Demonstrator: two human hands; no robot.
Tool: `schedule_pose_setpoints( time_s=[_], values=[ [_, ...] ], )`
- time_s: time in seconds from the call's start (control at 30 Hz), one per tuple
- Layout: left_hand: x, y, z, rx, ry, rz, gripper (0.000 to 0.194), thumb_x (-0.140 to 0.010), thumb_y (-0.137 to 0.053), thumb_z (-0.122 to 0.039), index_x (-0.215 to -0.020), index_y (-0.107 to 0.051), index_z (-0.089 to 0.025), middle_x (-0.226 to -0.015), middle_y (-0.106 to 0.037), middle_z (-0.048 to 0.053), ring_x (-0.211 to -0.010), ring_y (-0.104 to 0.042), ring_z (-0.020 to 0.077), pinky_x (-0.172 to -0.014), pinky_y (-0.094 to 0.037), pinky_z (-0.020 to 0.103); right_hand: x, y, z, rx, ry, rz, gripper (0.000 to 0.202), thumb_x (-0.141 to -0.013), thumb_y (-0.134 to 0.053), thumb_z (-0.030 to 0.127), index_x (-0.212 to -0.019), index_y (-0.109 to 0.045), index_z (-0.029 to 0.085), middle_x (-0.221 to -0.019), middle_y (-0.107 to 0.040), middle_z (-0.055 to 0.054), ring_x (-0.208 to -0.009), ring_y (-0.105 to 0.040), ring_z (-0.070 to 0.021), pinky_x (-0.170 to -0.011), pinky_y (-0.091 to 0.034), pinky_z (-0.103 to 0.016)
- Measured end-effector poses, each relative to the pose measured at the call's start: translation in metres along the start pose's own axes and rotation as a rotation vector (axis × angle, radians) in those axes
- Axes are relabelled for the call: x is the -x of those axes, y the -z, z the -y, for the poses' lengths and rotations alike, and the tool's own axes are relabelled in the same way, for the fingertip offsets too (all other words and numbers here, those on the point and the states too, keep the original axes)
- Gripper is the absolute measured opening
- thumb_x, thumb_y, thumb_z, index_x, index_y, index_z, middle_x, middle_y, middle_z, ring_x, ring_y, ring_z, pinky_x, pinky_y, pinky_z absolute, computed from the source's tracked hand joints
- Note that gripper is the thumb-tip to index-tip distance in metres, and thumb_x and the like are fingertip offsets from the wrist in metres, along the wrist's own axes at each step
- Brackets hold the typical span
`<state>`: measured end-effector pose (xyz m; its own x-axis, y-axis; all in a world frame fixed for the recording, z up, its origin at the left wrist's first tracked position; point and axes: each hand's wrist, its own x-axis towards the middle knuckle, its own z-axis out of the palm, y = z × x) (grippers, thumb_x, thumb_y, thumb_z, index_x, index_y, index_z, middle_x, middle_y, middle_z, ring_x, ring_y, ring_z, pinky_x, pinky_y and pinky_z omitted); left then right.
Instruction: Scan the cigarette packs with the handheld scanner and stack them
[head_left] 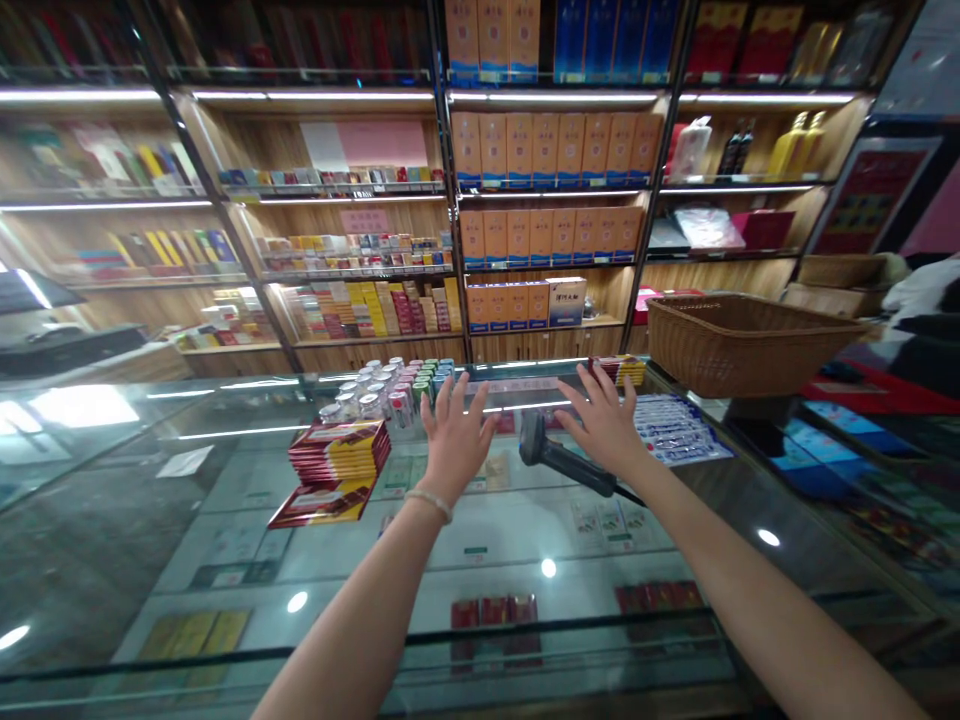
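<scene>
Both my hands reach out over a glass display counter (420, 590), fingers spread and nothing in them. My left hand (456, 435) is nearest to rows of small clear, pink and green containers (405, 385) that stand behind it. Farther left lies a stack of red and yellow chocolate-like packets (341, 455), a few of them slid forward at the bottom. My right hand (606, 425) is just above and beside a black handheld barcode scanner (570, 462) on the glass. To its right lie blue-and-white packets (671, 428), overlapping in a row.
A brown wicker basket (742, 340) stands at the counter's right rear. More red and yellow packets (626, 370) lie behind my right hand. Lit shelves with orange boxes (555, 150) and small packs back the counter. At the right edge, part of a person in white (926, 295) shows.
</scene>
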<state>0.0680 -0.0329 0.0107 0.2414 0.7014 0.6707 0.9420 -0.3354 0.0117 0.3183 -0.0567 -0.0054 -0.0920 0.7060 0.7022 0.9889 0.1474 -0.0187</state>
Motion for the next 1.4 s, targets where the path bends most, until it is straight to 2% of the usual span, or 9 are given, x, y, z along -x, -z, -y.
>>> schedule_pose_setpoints(
  time_s=[0.23, 0.4, 0.7, 0.83, 1.0, 1.2, 1.4],
  values=[
    [0.002, 0.004, -0.002, -0.003, -0.018, 0.028, 0.051, -0.105, -0.046, -0.044, -0.154, -0.054, -0.034, -0.170, -0.039, 0.007, -0.159, -0.027, 0.0376, -0.127, -0.014, 0.070, 0.001, -0.002, -0.001, 0.000, -0.010, -0.008, 0.046, -0.107, -0.043, 0.047, -0.144, -0.064, 0.029, -0.164, -0.046, -0.014, -0.154, -0.034, -0.0338, -0.122, -0.014, -0.065],
    [0.001, 0.006, -0.004, 0.003, -0.010, 0.036, 0.050, -0.104, -0.046, -0.044, -0.153, -0.055, -0.034, -0.168, -0.042, 0.008, -0.158, -0.029, 0.0371, -0.127, -0.014, 0.069, 0.002, -0.001, 0.000, -0.019, -0.026, 0.000, 0.047, -0.107, -0.041, 0.047, -0.144, -0.064, 0.030, -0.165, -0.046, -0.013, -0.154, -0.033, -0.0342, -0.123, -0.014, -0.066],
    [-0.003, -0.003, -0.004, 0.056, -0.038, -0.032, 0.047, -0.104, -0.047, -0.044, -0.147, -0.061, -0.032, -0.167, -0.044, 0.009, -0.157, -0.030, 0.0363, -0.128, -0.009, 0.068, -0.002, 0.000, -0.006, -0.039, -0.060, 0.010, 0.048, -0.106, -0.043, 0.048, -0.146, -0.062, 0.028, -0.166, -0.044, -0.014, -0.156, -0.030, -0.0346, -0.122, -0.014, -0.069],
    [-0.009, -0.002, -0.010, 0.066, -0.027, -0.054, 0.048, -0.104, -0.048, -0.044, -0.148, -0.061, -0.030, -0.168, -0.042, 0.010, -0.157, -0.029, 0.0376, -0.127, -0.010, 0.069, -0.011, 0.006, -0.007, -0.027, -0.067, 0.044, 0.048, -0.106, -0.045, 0.048, -0.145, -0.063, 0.027, -0.166, -0.043, -0.014, -0.156, -0.031, -0.0350, -0.123, -0.013, -0.070],
    [-0.018, 0.009, -0.023, 0.091, -0.006, -0.020, 0.050, -0.104, -0.046, -0.044, -0.149, -0.060, -0.029, -0.168, -0.040, 0.012, -0.157, -0.029, 0.0383, -0.127, -0.012, 0.070, -0.026, 0.014, -0.011, -0.033, -0.061, 0.069, 0.052, -0.106, -0.043, 0.052, -0.148, -0.059, 0.026, -0.169, -0.039, -0.014, -0.158, -0.027, -0.0363, -0.124, -0.010, -0.071],
    [-0.031, 0.011, -0.032, 0.090, -0.019, 0.012, 0.050, -0.104, -0.044, -0.042, -0.148, -0.061, -0.026, -0.168, -0.040, 0.013, -0.157, -0.028, 0.0398, -0.126, -0.012, 0.070, -0.034, 0.018, -0.035, -0.009, -0.063, 0.082, 0.053, -0.106, -0.042, 0.052, -0.150, -0.058, 0.025, -0.170, -0.037, -0.015, -0.159, -0.024, -0.0367, -0.124, -0.011, -0.071],
    [-0.054, 0.012, -0.058, 0.123, 0.002, -0.013, 0.050, -0.104, -0.044, -0.044, -0.147, -0.062, -0.027, -0.166, -0.044, 0.010, -0.156, -0.030, 0.0398, -0.127, -0.015, 0.069, -0.035, 0.028, -0.084, 0.099, -0.127, 0.037, 0.052, -0.104, -0.048, 0.051, -0.147, -0.061, 0.024, -0.172, -0.031, -0.016, -0.160, -0.019, -0.0403, -0.123, -0.014, -0.071]
  ],
)
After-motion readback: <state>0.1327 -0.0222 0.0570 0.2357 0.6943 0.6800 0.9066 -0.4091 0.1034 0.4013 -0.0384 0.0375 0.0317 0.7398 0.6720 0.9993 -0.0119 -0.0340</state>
